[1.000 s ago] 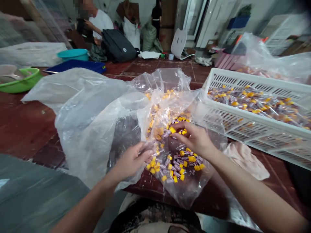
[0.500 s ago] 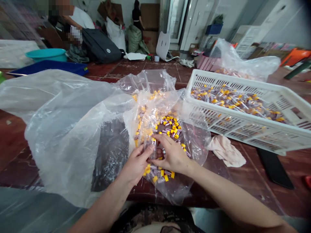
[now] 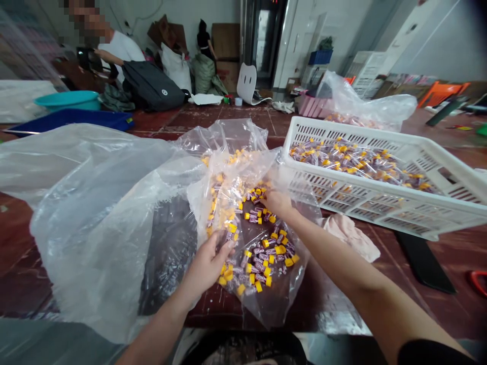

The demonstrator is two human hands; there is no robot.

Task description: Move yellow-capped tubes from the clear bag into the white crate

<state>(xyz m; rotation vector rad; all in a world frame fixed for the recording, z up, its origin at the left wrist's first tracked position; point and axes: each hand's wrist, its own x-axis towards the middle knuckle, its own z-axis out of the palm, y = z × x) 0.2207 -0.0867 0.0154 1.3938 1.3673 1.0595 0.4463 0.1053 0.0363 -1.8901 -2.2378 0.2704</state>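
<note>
The person's left hand [image 3: 205, 261] is curled, with its thumb and fingers pinching a little purple-and-white tube with a yellow cap [image 3: 231, 231]. The right hand [image 3: 278, 204] reaches into a pile of the same kind of tubes [image 3: 262, 263]; its fingertips are partly hidden, so one cannot tell if they pinch one. The pile lies on see-through crinkly plastic [image 3: 272, 309] on the dark red table [image 3: 213, 314]. To the right, a long white plastic basket with slots [image 3: 357, 190] holds clear packs with yellow bits [image 3: 353, 159].
</note>
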